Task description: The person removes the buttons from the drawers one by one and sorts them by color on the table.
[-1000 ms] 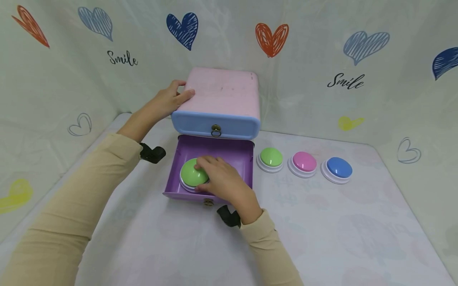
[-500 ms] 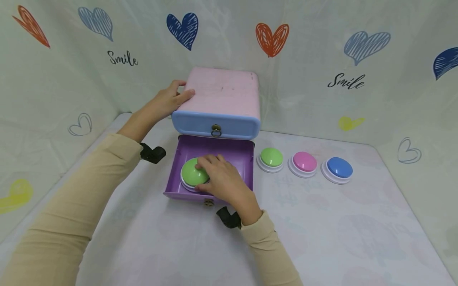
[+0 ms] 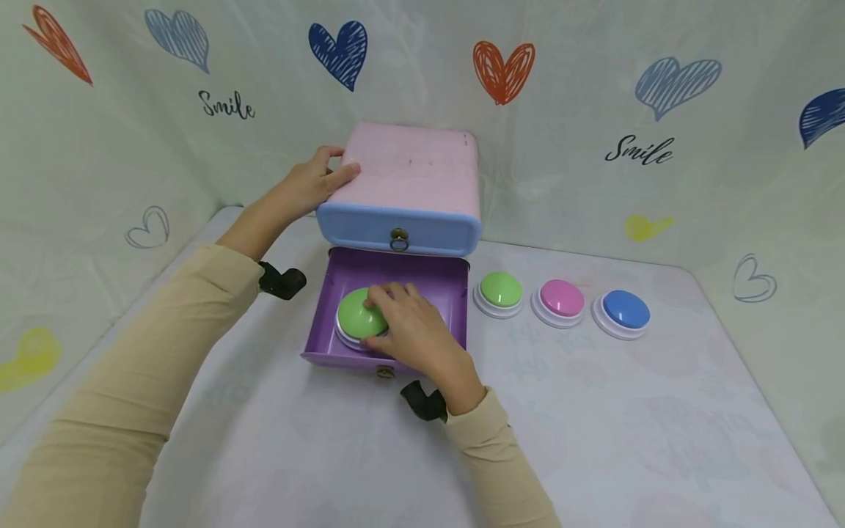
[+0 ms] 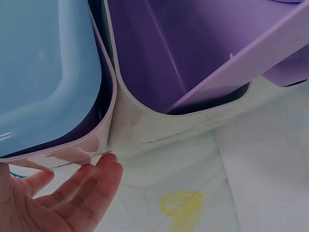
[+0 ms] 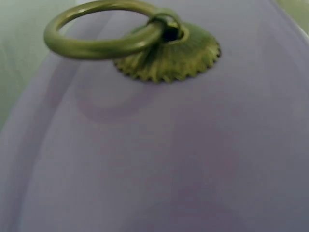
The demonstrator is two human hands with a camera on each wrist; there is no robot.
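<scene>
In the head view, a small two-drawer cabinet with a pink top stands at the back of the table. Its lower purple drawer is pulled out, while the blue upper drawer is in. My left hand rests against the cabinet's left side, thumb on the top edge; the left wrist view shows its fingers loosely extended along the side. Inside the purple drawer, my right hand grips a green push button with a white base, thumb and fingers at its right side.
On the table right of the drawer stand three smaller push buttons in a row: green, pink and blue. A brass ring pull on the purple drawer front fills the right wrist view. A printed cloth hangs behind.
The green button in the drawer has shifted slightly away and to the right with my right hand. My left hand stays at the cabinet's side.
</scene>
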